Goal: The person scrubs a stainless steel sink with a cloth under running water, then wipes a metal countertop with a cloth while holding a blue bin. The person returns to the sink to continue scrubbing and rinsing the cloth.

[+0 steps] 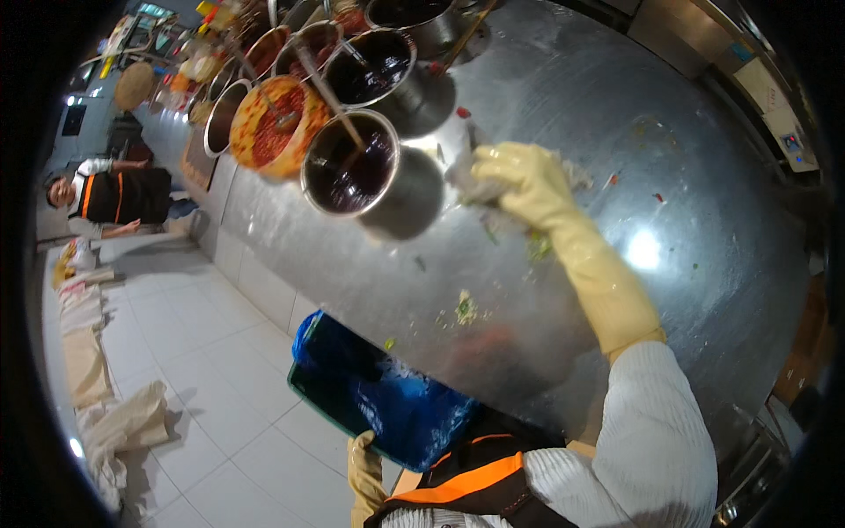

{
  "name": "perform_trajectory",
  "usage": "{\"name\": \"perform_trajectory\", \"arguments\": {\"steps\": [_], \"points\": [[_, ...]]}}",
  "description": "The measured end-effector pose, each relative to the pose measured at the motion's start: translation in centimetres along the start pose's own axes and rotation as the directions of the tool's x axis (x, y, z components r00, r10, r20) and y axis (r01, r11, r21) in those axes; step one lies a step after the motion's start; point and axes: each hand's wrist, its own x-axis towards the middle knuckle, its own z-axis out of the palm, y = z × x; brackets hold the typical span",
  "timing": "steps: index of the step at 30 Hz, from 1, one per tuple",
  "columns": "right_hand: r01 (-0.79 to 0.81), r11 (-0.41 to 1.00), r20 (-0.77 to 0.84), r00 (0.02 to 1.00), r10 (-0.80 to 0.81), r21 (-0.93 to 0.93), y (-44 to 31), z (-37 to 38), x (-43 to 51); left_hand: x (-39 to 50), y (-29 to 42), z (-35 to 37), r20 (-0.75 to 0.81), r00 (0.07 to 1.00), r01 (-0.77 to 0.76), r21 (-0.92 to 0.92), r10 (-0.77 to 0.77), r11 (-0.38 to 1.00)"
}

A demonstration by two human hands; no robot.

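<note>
My right hand (pixel 521 178), in a long pale yellow rubber glove, presses a greyish cloth (pixel 465 173) against the stainless steel worktop (pixel 528 290). Green scraps (pixel 540 245) and pale wet bits lie around the cloth and under the wrist. In a matching glove, my left hand (pixel 367 455) grips the rim of a green bin (pixel 323 402) at the worktop's edge. A blue plastic bag (pixel 409 416) lines the bin. Just left of the cloth stands a steel pot (pixel 396 198) of dark liquid with a ladle handle in it.
More steel pots (pixel 370 66) and an orange-patterned bowl (pixel 277 125) of red chopped food crowd the far left. Minced crumbs (pixel 465 309) dot the worktop. A person (pixel 122 196) in a black apron stands beyond. Cloths (pixel 125 422) lie along the white tiled floor (pixel 218 369).
</note>
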Motion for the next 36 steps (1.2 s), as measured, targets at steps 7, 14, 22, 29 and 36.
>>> {"name": "perform_trajectory", "arguments": {"steps": [7,14,22,29,36], "points": [[0.099,0.991,0.066,0.992,-0.106,0.095,-16.2,11.2,-10.8,0.7,-0.2,-0.9,-0.010,0.977,0.209,-0.141,-0.213,0.968],[0.116,0.926,0.024,0.991,-0.133,0.360,-30.4,19.9,-17.3,0.4,-1.7,-2.4,0.164,0.984,0.117,-0.286,-0.072,0.951],[-0.378,0.572,-0.170,0.709,0.684,0.728,-20.9,4.0,-20.7,0.2,-2.0,-2.1,0.160,0.987,0.067,-0.346,-0.011,0.936],[-0.670,0.615,-0.695,0.202,0.690,0.416,-1.6,-19.8,-27.3,3.2,-4.1,-1.3,-0.029,0.979,0.187,-0.274,-0.203,0.943],[-0.822,0.376,-0.716,0.562,0.415,-0.427,14.0,-26.9,-20.1,4.7,-5.5,-1.0,0.085,0.989,0.138,-0.307,-0.118,0.942]]}}
